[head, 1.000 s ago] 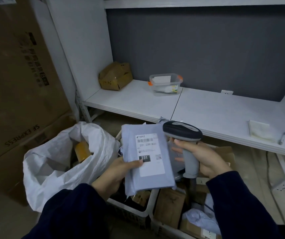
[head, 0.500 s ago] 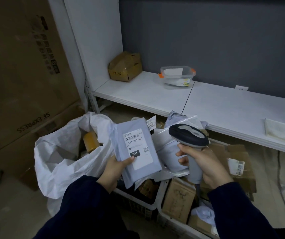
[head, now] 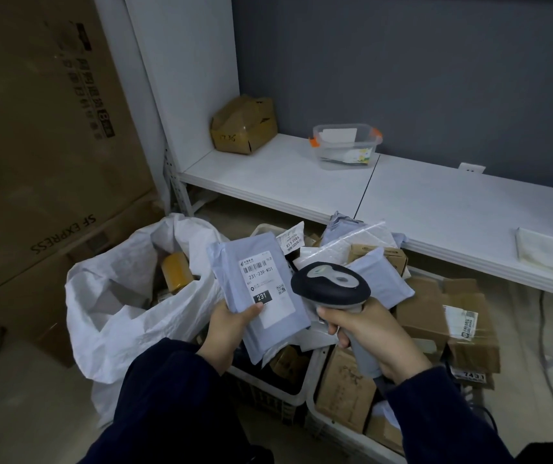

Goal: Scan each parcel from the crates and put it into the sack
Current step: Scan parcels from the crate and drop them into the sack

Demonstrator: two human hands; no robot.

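Crates [head: 268, 405] full of parcels [head: 345, 390]; sack [head: 127, 316] with yellow parcel [head: 176, 272]

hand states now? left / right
Left hand: holding the grey mailer parcel, thumb on its label.
Right hand: gripping the barcode scanner by its handle.

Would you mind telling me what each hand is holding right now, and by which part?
The left hand pinches the grey mailer at its lower left edge; the right hand grips the scanner by its handle.
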